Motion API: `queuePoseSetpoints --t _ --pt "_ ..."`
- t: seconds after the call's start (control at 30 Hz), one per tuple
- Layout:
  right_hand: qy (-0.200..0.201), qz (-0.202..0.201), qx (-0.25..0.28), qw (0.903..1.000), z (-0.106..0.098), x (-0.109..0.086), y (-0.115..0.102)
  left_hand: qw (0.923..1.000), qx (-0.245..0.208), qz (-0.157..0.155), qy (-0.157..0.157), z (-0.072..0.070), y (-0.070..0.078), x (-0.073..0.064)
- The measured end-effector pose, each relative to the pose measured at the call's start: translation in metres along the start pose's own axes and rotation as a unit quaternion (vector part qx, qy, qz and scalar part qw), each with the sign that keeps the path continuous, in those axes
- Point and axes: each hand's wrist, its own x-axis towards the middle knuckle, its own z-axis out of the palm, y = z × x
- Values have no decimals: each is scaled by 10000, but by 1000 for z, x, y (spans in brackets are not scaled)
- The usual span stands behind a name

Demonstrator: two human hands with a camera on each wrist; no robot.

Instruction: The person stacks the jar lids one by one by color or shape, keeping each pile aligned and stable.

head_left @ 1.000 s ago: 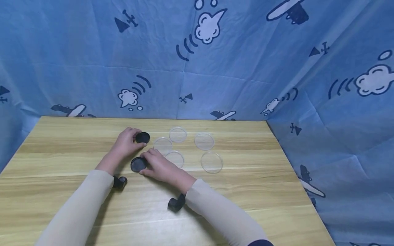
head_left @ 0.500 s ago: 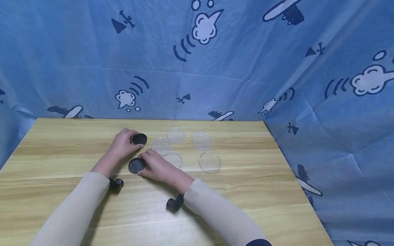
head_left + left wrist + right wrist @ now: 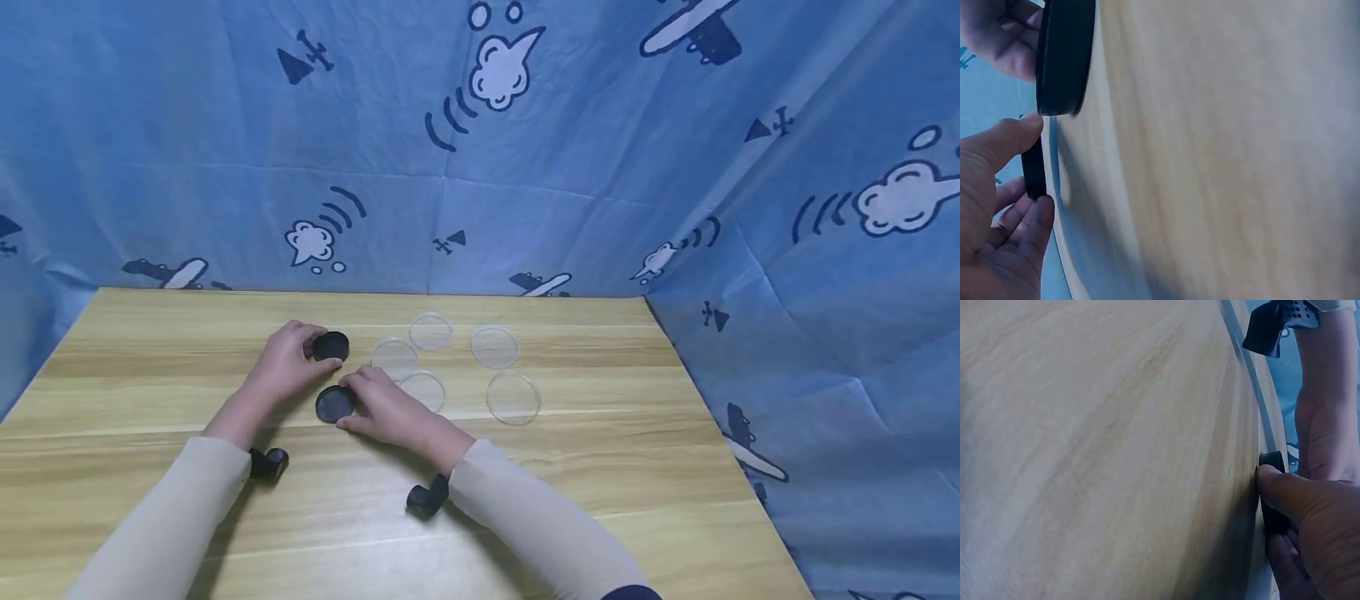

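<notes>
In the head view my left hand (image 3: 287, 360) pinches a shallow round black lid (image 3: 331, 346) between thumb and fingers. Just nearer to me, my right hand (image 3: 386, 404) grips a second black lid (image 3: 335, 403) by its right edge. The left wrist view shows the first lid (image 3: 1034, 165) edge-on between thumb and fingertips, and the second lid (image 3: 1066, 59) larger above it. From the right wrist, thumb and fingers clasp a lid (image 3: 1272, 494) low against the tabletop. Clear round discs lie right of the hands, among them one (image 3: 393, 357) and another (image 3: 422, 392) partly behind the right hand.
More transparent discs lie on the wooden table (image 3: 600, 467): one at the back (image 3: 431, 331), one farther right (image 3: 495, 347) and one nearer (image 3: 513, 397). A blue printed curtain (image 3: 390, 125) hangs behind and along the right edge. Black camera mounts (image 3: 427, 497) sit at the wrists.
My left hand has drawn its black lid leftward and slightly toward me, away from the clear discs. The right hand with its lid has stayed almost in place.
</notes>
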Motion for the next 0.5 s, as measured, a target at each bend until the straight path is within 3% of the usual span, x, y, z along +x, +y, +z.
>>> queuePoseSetpoints --t 0.13,0.5 --pt "6 4 10 10000 1 1 0 10000 29 -28 -26 -2 0 -5" --pt "17 39 110 9999 -1 1 -1 9994 32 322 83 -8 4 -15"
